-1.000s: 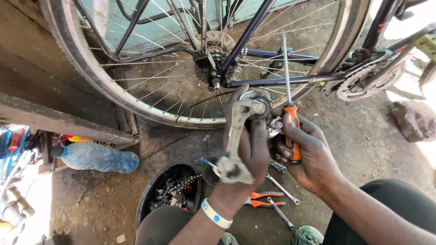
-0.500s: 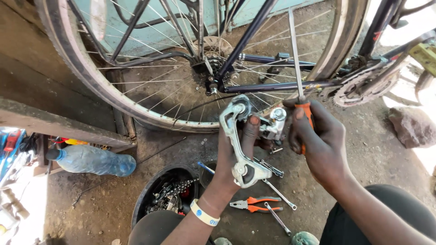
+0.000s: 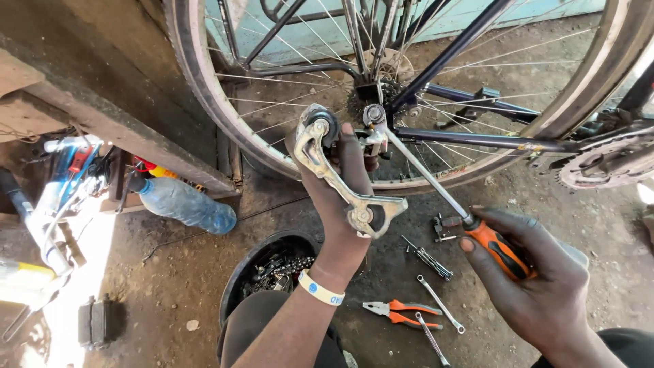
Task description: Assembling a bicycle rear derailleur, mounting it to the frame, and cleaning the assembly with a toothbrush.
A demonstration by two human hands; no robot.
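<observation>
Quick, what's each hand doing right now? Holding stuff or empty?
Left hand: closed around a silver derailleur, held up by the wheel.
Right hand: closed on an orange-handled screwdriver, its tip at the derailleur.

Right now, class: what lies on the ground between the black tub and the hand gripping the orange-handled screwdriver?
In the head view, orange-handled pliers and two spanners lie on the dirt between tub and right hand.

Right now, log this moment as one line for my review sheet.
left hand: grips metal derailleur | right hand: holds orange screwdriver, tip at derailleur | behind: bicycle wheel | ground: pliers, black tub
</observation>
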